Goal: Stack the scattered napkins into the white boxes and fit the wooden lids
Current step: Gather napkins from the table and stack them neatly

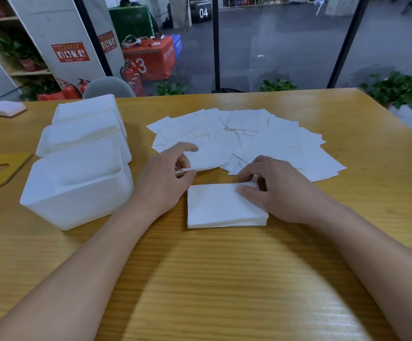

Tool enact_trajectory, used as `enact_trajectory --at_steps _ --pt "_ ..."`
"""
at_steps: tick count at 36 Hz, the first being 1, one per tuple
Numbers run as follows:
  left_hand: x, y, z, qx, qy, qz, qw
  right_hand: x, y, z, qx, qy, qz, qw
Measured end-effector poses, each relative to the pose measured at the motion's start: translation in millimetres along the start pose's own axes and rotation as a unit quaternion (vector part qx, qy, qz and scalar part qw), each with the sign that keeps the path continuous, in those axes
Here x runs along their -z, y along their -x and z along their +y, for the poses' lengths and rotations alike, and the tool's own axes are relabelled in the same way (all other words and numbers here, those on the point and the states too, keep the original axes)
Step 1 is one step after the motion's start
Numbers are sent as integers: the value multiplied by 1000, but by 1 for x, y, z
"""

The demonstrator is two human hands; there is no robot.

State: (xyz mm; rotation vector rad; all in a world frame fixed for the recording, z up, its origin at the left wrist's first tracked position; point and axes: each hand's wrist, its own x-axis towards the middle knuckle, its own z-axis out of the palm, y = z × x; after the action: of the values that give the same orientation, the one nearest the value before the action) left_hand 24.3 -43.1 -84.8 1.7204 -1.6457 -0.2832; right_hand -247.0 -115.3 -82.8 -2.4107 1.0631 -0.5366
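Left hand [162,180] fingers [187,146] pinching one napkin [207,157] off the scattered napkins [261,141] at twelve o'clock. Right hand [271,190] fingers [248,191] curled, pressing the stack [222,207] on the bench [224,279]. White boxes [77,190] at nine o'clock, wooden lids [1,168] beyond. Bare wood toward six. Glass wall [274,45] behind.

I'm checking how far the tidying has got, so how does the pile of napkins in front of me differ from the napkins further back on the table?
The near pile is squared into a neat stack of several layers; the far napkins lie scattered, overlapping at many angles. The right hand rests on the near pile, while the left hand pinches one of the far napkins. Both are white and sit on the wooden table, outside the boxes.
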Motion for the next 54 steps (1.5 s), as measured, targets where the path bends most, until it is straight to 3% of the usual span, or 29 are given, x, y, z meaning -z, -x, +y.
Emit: enact_trajectory --at_steps 7,13,19,22,25,32,37,40,46,54 --pt "-3 0 -2 -6 -49 -44 998 -1 -1 0 -3 5 -4 1000" --pt "-3 0 -1 29 30 15 999 0 0 -1 -10 4 -4 1000" --pt "4 5 17 -60 102 24 993 1 -4 -3 -9 6 119 993" --pt "2 8 21 -92 149 11 984 7 -4 -6 14 14 138 990" --pt "0 8 19 -93 180 24 979 4 -4 -5 62 -3 173 983" --pt "5 5 12 -57 166 77 981 7 0 -13 50 -114 179 976" --pt "10 4 16 -44 215 67 973 16 2 -20 16 -230 150 961" --pt "13 4 17 -19 227 17 974 21 1 -19 -33 -265 112 957" --pt "15 3 10 34 148 -105 983 14 0 -4 -94 -211 -2 973" --pt "14 3 10 46 103 -149 982 8 -1 1 -86 -145 -25 985"
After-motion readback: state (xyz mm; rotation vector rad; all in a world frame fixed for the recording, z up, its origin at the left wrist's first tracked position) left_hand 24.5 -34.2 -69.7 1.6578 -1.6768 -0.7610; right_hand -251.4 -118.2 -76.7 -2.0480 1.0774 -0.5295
